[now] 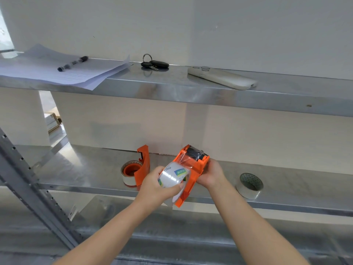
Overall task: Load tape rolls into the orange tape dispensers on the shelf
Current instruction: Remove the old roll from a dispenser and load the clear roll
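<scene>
Your left hand (155, 185) grips a clear tape roll (172, 177) against the orange dispenser (193, 169) clasped in your right hand (211, 174), above the middle shelf's (286, 188) front edge. One loaded dispenser (137, 170) stands left; a spare roll (249, 185) waits right.

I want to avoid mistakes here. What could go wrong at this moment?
1. The clear tape roll, pinched by the left hand, may slip out before it seats.
2. The orange plastic tape dispenser in the right hand is held over the metal shelf edge; it could fall below.
</scene>
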